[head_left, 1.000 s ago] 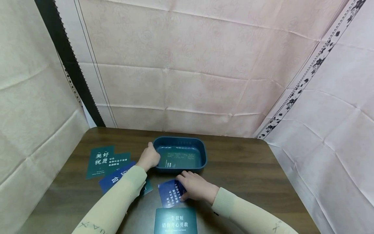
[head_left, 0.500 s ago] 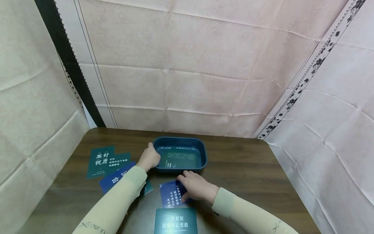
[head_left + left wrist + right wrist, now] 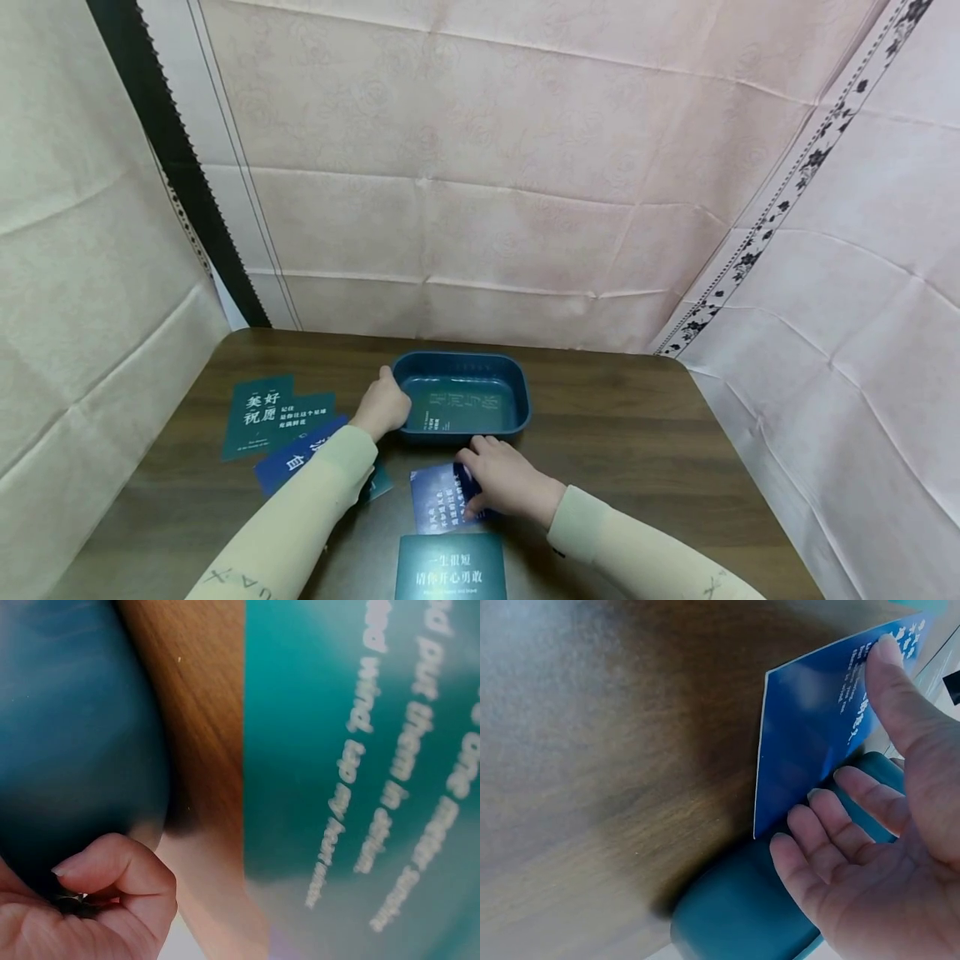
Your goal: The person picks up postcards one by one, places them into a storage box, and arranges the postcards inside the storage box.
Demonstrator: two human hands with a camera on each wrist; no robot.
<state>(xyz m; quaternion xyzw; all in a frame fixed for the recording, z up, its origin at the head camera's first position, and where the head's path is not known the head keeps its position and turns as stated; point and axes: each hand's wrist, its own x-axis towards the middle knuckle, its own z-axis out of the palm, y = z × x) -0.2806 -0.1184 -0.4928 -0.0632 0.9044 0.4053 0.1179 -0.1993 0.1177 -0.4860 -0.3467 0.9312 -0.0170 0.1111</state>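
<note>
Pale creased cloth hanging behind wood-grain counter; right hand holding glossy blue card, thumb pressing printed face, other fingers curling along far edge; card lying just in front of blue tray, just beyond nearest green card; left hand gripping tray's left end; wood stretching from tray to counter's right edge; round-cornered, smooth-walled tray carrying inner green card

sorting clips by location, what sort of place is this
Probably a curtained-off indoor table set up for recording, though the room beyond is hidden. Creased cloth screens the back and both sides of a wood-grain table, which bears a tray and printed cards.
</note>
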